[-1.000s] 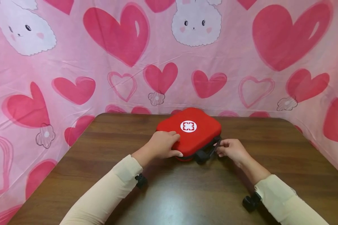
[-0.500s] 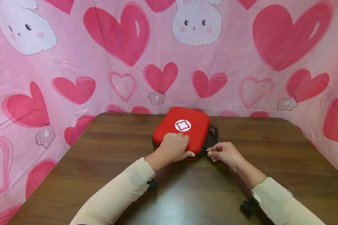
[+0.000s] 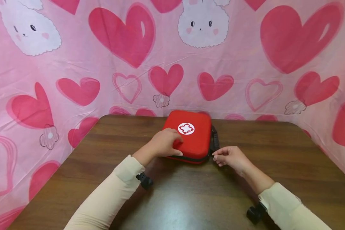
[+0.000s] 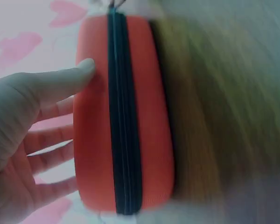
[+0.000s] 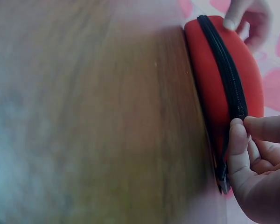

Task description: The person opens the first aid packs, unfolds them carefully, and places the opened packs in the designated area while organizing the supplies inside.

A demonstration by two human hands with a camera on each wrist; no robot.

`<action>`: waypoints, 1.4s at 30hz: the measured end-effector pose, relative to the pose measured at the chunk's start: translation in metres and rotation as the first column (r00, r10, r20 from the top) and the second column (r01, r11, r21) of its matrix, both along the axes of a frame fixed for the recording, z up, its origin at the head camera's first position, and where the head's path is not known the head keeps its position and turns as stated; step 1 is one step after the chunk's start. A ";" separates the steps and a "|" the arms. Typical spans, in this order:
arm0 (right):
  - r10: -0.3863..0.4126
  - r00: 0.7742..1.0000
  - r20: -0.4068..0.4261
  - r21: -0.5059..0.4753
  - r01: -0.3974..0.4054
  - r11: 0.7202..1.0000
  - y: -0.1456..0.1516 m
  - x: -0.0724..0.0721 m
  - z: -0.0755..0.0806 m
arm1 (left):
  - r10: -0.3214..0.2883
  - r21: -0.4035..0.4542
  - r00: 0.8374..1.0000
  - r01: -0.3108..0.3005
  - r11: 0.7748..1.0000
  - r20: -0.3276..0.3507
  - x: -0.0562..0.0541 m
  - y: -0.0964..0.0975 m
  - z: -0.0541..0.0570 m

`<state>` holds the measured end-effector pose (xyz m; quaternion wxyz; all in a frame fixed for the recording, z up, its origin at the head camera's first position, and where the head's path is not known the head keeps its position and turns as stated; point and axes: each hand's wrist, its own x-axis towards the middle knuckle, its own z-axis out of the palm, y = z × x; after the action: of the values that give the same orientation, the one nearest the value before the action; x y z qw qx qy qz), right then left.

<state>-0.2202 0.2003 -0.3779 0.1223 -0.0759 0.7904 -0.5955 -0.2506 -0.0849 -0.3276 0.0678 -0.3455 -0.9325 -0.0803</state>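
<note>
Head view: I've got the red case (image 3: 195,140) flat on the table (image 3: 189,195), left hand (image 3: 164,142) spread loosely on it, probably so it won't slide while my right hand (image 3: 232,158) pinches its zipper (image 5: 227,74).

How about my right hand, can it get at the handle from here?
Probably yes: the handle juts from the case close to the right hand, with nothing visible between, though that hand seems to be pinching the zipper.
</note>
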 end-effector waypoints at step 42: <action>0.093 0.996 0.008 0.042 -0.093 0.995 -0.008 0.023 0.004 | 0.125 -0.112 0.987 -0.136 0.984 -0.104 0.033 0.045 -0.003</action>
<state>-0.1970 0.1922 -0.3736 0.1538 -0.1082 0.7980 -0.5726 -0.2177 -0.0401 -0.3310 0.0973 -0.2905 -0.9519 -0.0034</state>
